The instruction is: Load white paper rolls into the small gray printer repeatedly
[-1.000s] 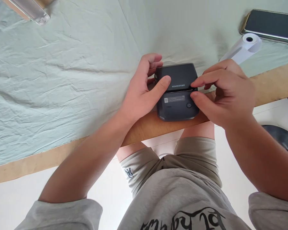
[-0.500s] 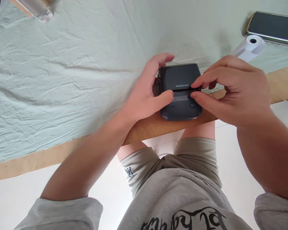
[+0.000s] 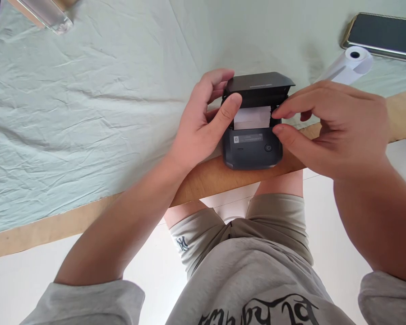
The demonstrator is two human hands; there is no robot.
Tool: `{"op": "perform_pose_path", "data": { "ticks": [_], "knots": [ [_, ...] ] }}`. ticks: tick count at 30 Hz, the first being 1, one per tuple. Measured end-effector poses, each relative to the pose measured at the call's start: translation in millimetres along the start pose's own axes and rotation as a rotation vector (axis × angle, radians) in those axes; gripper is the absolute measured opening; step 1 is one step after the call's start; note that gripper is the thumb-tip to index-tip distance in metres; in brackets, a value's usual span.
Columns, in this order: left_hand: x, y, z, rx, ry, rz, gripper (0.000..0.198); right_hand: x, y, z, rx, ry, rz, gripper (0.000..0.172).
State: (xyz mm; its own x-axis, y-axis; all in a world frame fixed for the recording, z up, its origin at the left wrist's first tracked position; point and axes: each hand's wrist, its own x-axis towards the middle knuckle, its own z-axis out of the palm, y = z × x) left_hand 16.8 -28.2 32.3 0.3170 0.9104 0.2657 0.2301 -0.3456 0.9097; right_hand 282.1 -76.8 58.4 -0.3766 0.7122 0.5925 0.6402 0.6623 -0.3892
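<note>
At the near edge of the desk (image 3: 64, 220), just above the wearer's lap, sits a dark printer (image 3: 252, 156), which serves here as the middle of the clock, with twelve pointing away from the body. Its lid (image 3: 260, 81) stands raised at twelve o'clock and tilts over an opening, where a piece of white paper (image 3: 252, 118) lies across the middle. Toward six o'clock on the front panel is a small label strip (image 3: 248, 138), and at five o'clock a round power button (image 3: 268, 147).

From nine o'clock the left hand (image 3: 200, 124) grips the printer by its side, its fingers curled behind the rear corner and its thumb laid across the left end of the opening. From three o'clock the right hand (image 3: 352, 131) reaches in with thumb and forefinger bent, their tips slightly apart at the right edge of the opening; whether they pinch anything cannot be told.

Pale green cloth (image 3: 122, 67) covers most of the surface, leaving a strip of wood bare along the front. At two o'clock a white roll (image 3: 345, 67) lies with its hollow core showing, and just beyond it is a phone (image 3: 385, 36) with a dark screen. Far off at ten o'clock, a clear object (image 3: 52, 18) is cut by the frame.
</note>
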Motion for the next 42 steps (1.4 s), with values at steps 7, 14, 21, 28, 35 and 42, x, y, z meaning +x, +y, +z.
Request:
{"op": "perform_pose_path", "data": {
  "ticks": [7, 14, 21, 28, 35, 42],
  "knots": [
    [0, 1, -0.7, 0.001, 0.016, 0.029, 0.041, 1, -9, -8, -0.078, -0.083, 0.078, 0.018],
    [-1, 4, -1.0, 0.024, 0.019, 0.019, 0.039, 5, -12, -10, -0.296, -0.284, 0.123, 0.051],
    [-1, 1, -0.3, 0.014, 0.047, 0.024, 0.034, 17, -12, -10, -0.307, -0.516, 0.15, 0.09],
    [-2, 4, -1.7, 0.047, 0.033, 0.005, 0.043, 21, -6, -5, -0.25, -0.558, 0.207, 0.103],
    [3, -13, -5.4, 0.027, -0.011, 0.035, 0.072, 15, 0, -1, -0.06, -0.468, 0.203, 0.082],
    [-1, 0, -1.9, 0.048, 0.004, 0.001, 0.06, 7, -1, -5, -0.016, -0.381, 0.154, 0.077]
  ]
}}
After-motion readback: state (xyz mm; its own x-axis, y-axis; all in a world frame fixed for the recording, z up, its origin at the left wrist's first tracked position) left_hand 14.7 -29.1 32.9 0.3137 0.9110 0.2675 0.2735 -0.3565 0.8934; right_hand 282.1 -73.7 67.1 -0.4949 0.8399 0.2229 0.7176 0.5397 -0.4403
